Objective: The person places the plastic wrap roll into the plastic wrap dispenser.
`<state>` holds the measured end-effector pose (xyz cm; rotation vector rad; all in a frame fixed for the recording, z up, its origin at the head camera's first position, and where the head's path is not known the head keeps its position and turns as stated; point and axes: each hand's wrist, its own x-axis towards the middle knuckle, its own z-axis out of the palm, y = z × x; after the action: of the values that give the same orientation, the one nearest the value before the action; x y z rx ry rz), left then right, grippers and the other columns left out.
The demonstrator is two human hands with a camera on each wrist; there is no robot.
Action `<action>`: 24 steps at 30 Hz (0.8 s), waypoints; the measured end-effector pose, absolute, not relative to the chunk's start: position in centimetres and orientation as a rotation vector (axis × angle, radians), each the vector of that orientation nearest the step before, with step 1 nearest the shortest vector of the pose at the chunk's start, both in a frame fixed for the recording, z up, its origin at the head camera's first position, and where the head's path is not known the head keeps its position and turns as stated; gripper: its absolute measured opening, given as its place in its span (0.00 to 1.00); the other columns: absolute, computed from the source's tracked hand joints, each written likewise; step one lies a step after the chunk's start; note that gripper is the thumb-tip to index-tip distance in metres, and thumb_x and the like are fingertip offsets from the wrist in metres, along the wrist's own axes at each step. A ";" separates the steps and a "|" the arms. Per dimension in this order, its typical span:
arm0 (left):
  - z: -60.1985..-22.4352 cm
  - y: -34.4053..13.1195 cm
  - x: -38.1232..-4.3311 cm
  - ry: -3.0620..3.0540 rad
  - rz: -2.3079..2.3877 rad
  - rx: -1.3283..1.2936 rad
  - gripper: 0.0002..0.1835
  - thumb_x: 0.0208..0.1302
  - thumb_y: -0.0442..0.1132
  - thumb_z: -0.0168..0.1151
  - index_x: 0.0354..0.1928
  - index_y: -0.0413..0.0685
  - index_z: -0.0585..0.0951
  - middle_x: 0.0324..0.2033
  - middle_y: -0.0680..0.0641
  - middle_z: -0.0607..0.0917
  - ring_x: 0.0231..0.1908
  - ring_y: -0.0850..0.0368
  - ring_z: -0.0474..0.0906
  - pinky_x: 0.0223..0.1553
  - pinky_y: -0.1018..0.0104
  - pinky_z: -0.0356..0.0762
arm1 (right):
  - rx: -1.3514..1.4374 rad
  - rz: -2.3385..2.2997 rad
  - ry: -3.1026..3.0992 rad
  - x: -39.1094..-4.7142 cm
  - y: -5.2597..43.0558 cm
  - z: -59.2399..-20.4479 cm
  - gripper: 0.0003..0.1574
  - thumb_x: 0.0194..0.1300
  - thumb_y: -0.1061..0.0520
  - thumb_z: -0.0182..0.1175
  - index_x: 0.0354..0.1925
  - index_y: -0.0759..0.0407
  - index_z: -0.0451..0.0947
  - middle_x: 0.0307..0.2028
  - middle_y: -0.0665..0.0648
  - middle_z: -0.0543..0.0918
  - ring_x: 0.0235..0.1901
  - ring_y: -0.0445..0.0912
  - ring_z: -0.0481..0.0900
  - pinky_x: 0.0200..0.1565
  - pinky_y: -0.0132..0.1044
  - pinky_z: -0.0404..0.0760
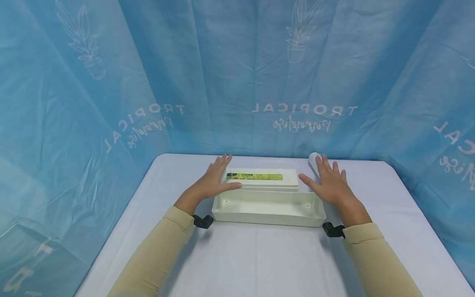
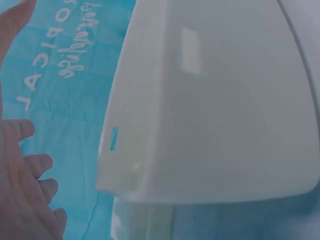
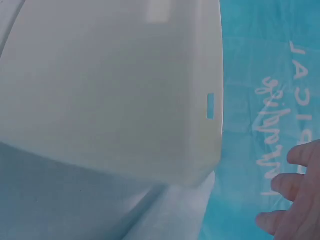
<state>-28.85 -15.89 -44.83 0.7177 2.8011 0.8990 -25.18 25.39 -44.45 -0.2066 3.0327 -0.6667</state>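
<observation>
A long, pale off-white open bin (image 1: 269, 219) lies crosswise on the table, its hollow inside visible in the head view. Right behind it is a long white box (image 1: 259, 186) with a yellow-green printed label. My left hand (image 1: 208, 181) hovers about the left ends of both, fingers spread and thumb reaching over the box's corner. At the right end, my right hand (image 1: 331, 185) is spread too, its palm empty. A white rounded, rod-like thing (image 1: 313, 158) shows behind the right fingers, partly hidden by them. Both wrist views show the bin's smooth outer side, with a small slot near one edge.
A white cloth covers the table (image 1: 256, 264). Blue curtains (image 1: 230, 74) with white lettering and plant prints hang close behind its back edge and along both sides. Black wrist mounts (image 1: 203, 222) sit beside the bin's front corners.
</observation>
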 end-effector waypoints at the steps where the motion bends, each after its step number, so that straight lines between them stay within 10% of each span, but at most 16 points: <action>1: -44.9 -15.9 -28.8 2.791 0.916 0.709 0.63 0.62 0.77 0.62 0.86 0.56 0.43 0.84 0.47 0.39 0.81 0.43 0.29 0.77 0.39 0.27 | -0.201 -0.677 3.032 -25.2 25.5 -44.5 0.71 0.71 0.16 0.41 0.84 0.62 0.31 0.81 0.71 0.31 0.76 0.75 0.26 0.69 0.76 0.26; 24: -47.4 -16.4 -27.6 2.698 1.204 0.552 0.63 0.58 0.77 0.67 0.86 0.67 0.43 0.84 0.53 0.40 0.81 0.45 0.29 0.73 0.27 0.38 | -0.105 -0.779 2.967 -24.4 26.5 -45.2 0.70 0.72 0.17 0.40 0.84 0.64 0.32 0.80 0.74 0.31 0.75 0.78 0.27 0.68 0.78 0.28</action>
<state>-27.59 -16.44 -47.37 0.5524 2.6976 1.2038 -24.44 26.48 -45.15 -0.1046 2.9670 -0.7788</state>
